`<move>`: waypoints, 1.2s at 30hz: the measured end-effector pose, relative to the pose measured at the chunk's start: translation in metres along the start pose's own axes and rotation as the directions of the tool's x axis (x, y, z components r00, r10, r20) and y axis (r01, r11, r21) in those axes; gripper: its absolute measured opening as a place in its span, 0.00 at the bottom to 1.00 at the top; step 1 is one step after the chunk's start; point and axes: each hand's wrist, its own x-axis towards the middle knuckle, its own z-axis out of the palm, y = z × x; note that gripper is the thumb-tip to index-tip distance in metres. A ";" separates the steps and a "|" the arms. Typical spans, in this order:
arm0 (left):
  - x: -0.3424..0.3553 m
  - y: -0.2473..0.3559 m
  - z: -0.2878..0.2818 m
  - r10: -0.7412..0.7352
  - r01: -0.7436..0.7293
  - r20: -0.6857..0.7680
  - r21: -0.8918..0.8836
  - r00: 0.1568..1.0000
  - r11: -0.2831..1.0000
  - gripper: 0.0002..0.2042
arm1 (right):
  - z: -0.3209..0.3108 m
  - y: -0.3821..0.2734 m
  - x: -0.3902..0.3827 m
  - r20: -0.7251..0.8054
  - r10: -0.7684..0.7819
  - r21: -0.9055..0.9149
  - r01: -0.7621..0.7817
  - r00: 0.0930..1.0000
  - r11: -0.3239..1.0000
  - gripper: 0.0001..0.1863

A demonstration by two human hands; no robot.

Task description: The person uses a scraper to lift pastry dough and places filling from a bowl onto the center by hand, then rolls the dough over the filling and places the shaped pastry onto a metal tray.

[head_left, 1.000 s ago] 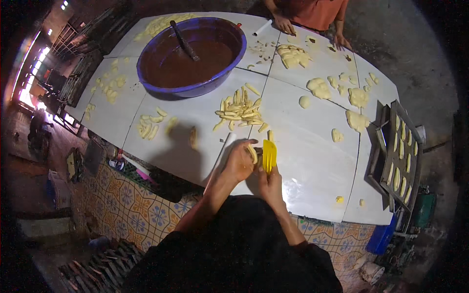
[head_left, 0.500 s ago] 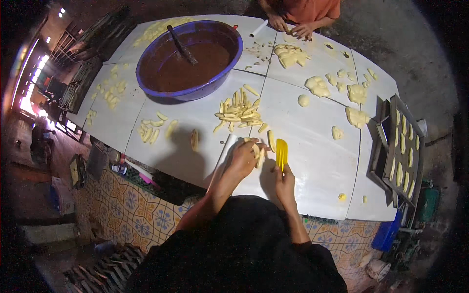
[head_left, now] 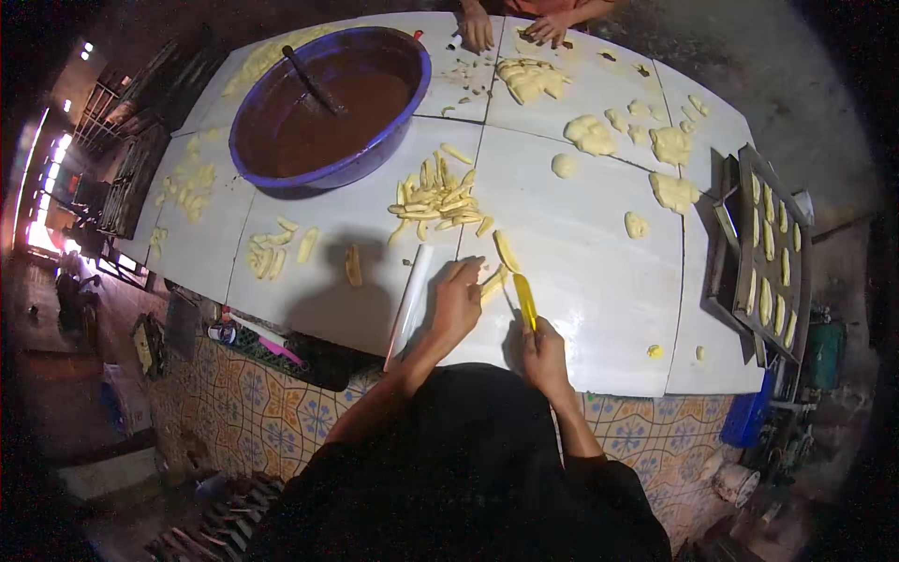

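Observation:
My right hand (head_left: 545, 354) is closed round the lower end of a yellow flat-bladed tool (head_left: 526, 302), held just above the white table. To its left, my left hand (head_left: 456, 304) has its thumb and fingertips at the lower end of a pale yellow banana strip (head_left: 493, 285); the grip is partly hidden. Another banana piece (head_left: 505, 251) lies just beyond the tool's tip. Farther off is a heap of banana strips (head_left: 435, 195). Alongside my left forearm lies a white rolling pin (head_left: 410, 298).
A purple basin (head_left: 361, 169) of brown filling holds a dark-handled utensil. Dough lumps (head_left: 588, 136) lie right of centre and dough pieces (head_left: 270, 253) at left. A baking tray (head_left: 745, 281) with shaped strips stands at the right edge. Across the table another person's hands (head_left: 548, 28) work.
The view has shifted, so the table sits higher and farther left. My left hand has drawn back a little from the strips. The yellow tool has tilted toward the strip.

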 end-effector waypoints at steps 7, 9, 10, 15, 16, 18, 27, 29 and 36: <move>-0.020 0.003 0.007 0.183 -0.179 -0.025 0.111 0.983 0.978 0.18 | -0.007 -0.014 0.011 0.086 0.132 -0.134 -0.120 0.987 0.984 0.18; -0.019 -0.004 0.016 0.254 -0.249 -0.023 0.137 0.967 0.959 0.15 | -0.009 -0.013 0.018 0.210 0.048 -0.315 0.021 0.977 0.949 0.16; -0.017 -0.006 0.019 0.256 -0.252 -0.019 0.133 0.966 0.959 0.15 | -0.006 -0.015 0.023 0.212 -0.020 -0.390 0.103 0.977 0.915 0.14; -0.018 -0.015 0.025 0.304 -0.289 -0.081 0.157 0.949 0.944 0.08 | 0.016 -0.001 0.034 0.282 -0.017 -0.449 0.148 0.959 0.881 0.25; -0.019 -0.014 0.025 0.307 -0.293 -0.085 0.148 0.948 0.945 0.07 | 0.018 0.003 0.033 0.258 -0.057 -0.403 0.161 0.965 0.901 0.25; -0.020 -0.013 0.027 0.322 -0.306 -0.090 0.158 0.942 0.939 0.06 | 0.017 0.010 0.029 0.205 -0.088 -0.351 0.157 0.975 0.923 0.25; 0.014 -0.028 0.011 0.272 -0.176 -0.297 0.313 0.915 0.933 0.07 | -0.011 0.004 0.011 0.150 -0.010 -0.108 0.027 0.989 0.994 0.12; 0.037 -0.015 -0.004 0.254 -0.127 -0.306 0.380 0.917 0.916 0.14 | -0.021 -0.017 0.017 0.039 0.130 0.056 -0.133 0.991 0.990 0.13; 0.004 0.015 0.020 0.356 -0.362 0.089 0.376 0.930 0.853 0.20 | -0.016 0.045 0.031 -0.223 0.065 0.191 -0.022 0.973 0.981 0.11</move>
